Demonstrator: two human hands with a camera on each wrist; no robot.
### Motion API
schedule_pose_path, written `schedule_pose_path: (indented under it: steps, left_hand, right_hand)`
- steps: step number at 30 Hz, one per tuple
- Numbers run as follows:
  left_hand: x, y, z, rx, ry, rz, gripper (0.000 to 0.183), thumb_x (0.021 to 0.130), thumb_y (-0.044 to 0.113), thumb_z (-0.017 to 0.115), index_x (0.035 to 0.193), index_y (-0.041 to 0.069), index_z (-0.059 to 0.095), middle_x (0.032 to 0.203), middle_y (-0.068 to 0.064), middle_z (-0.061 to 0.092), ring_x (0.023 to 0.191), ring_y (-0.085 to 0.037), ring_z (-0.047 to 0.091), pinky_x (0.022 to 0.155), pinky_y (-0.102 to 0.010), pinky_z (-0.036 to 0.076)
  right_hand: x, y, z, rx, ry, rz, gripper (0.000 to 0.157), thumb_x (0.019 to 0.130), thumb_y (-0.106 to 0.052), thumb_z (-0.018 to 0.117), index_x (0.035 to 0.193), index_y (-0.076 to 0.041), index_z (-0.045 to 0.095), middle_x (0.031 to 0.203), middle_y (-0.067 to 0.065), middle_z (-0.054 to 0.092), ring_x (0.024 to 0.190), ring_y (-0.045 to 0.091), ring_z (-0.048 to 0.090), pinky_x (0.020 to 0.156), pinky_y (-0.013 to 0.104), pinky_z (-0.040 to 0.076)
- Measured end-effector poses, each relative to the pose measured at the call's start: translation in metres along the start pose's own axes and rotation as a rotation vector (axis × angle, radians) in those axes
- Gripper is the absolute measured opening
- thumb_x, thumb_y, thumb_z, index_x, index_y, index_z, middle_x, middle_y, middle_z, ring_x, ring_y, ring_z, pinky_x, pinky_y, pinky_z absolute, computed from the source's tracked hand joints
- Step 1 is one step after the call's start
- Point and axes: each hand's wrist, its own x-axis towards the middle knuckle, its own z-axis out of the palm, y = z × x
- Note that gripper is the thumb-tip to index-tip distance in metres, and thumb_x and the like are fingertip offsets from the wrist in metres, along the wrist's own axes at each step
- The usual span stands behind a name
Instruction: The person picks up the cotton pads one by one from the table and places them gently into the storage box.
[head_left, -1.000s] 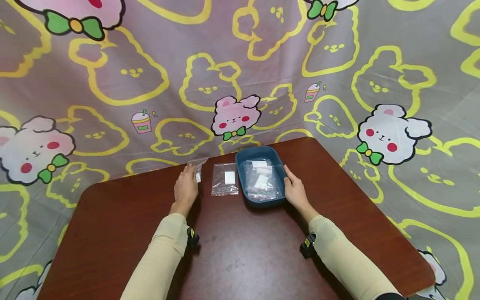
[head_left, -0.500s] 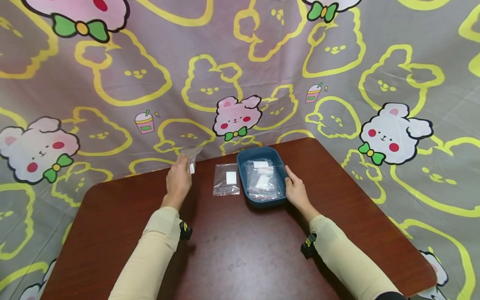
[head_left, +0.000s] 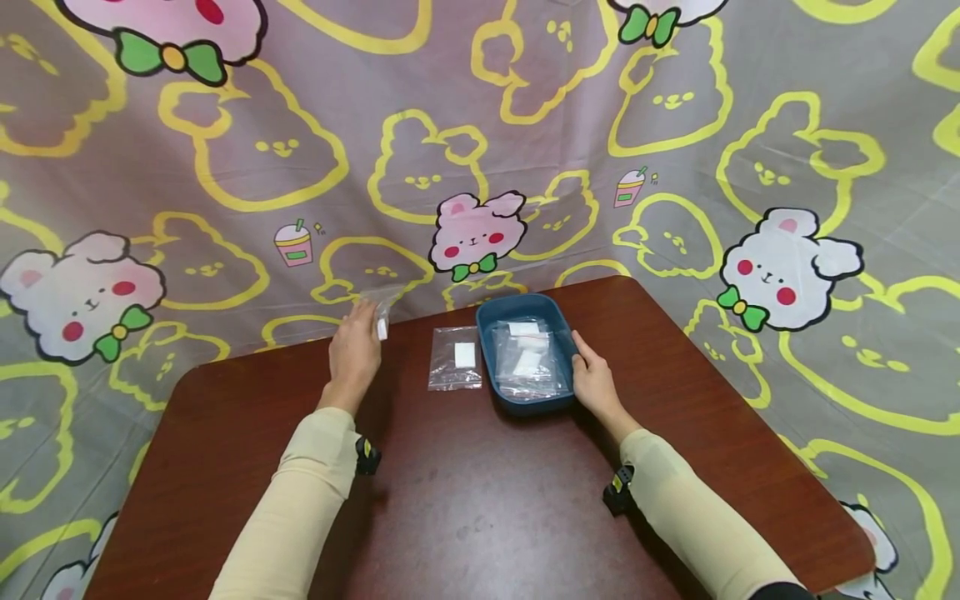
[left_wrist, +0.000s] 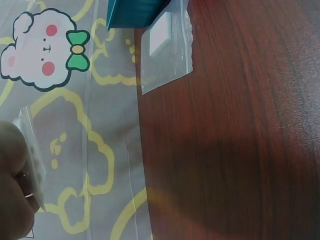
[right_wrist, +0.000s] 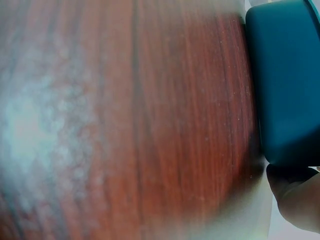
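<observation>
My left hand (head_left: 356, 348) holds a clear zip bag (head_left: 384, 310) with a white block inside, raised over the table's back left. In the left wrist view, the bag (left_wrist: 33, 157) stands edge-on beside the curled fingers. My right hand (head_left: 597, 385) rests against the right outer side of a blue plastic bin (head_left: 489, 367), its fingers fairly straight along the wall. Several zip bags (head_left: 528, 367) with white blocks lie in the bin. Another bagged white block (head_left: 465, 356) lies flat on the table just left of the bin. The right wrist view shows the bin's outer wall (right_wrist: 287, 85) and the thumb (right_wrist: 300, 200).
The brown wooden table (head_left: 465, 500) has rounded back corners. A patterned cloth (head_left: 405, 83) with cartoon bears hangs close behind and beside the table. Small camera units sit at both wrists.
My left hand has lifted the zip bag off the table's back edge and moved slightly left and up. The right hand and the bin stay in place.
</observation>
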Motion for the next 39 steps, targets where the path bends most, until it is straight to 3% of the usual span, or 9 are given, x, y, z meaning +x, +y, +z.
schedule_pose_path:
  steps: [9,19,29,39]
  left_hand:
    - [-0.003,0.006,0.011,-0.007,0.018,0.031,0.028,0.105,0.007,0.050,0.127,-0.003,0.063,0.140,-0.022,0.056,0.131,-0.041,0.051,0.112,-0.052,0.038]
    - [-0.004,0.028,0.030,-0.012,-0.008,0.051,0.030,0.106,0.009,0.049,0.128,-0.002,0.064,0.140,-0.020,0.057,0.131,-0.037,0.052,0.113,-0.048,0.038]
    - [-0.003,0.061,0.055,-0.011,-0.062,0.063,0.031,0.107,0.013,0.048,0.131,0.001,0.064,0.142,-0.016,0.057,0.134,-0.033,0.051,0.114,-0.044,0.036]
    - [-0.007,0.105,0.080,-0.058,-0.103,0.105,0.031,0.107,0.013,0.048,0.132,0.004,0.065,0.142,-0.012,0.057,0.135,-0.027,0.051,0.115,-0.041,0.037]
  right_hand:
    - [0.000,0.000,0.000,0.002,-0.001,0.013,0.049,0.105,-0.006,0.044,0.153,-0.009,0.043,0.153,0.017,0.043,0.138,0.032,0.043,0.115,0.050,0.034]
    - [-0.001,0.000,-0.001,-0.012,-0.013,0.029,0.050,0.106,-0.006,0.043,0.155,-0.013,0.040,0.154,0.016,0.042,0.139,0.031,0.042,0.115,0.049,0.033]
    - [-0.002,-0.002,-0.001,-0.018,-0.018,0.034,0.051,0.105,-0.005,0.043,0.155,-0.012,0.040,0.154,0.017,0.041,0.139,0.032,0.041,0.115,0.050,0.033]
    - [-0.003,-0.004,-0.001,-0.020,-0.036,0.038,0.051,0.106,-0.007,0.043,0.156,-0.012,0.038,0.156,0.016,0.039,0.136,0.031,0.044,0.114,0.050,0.034]
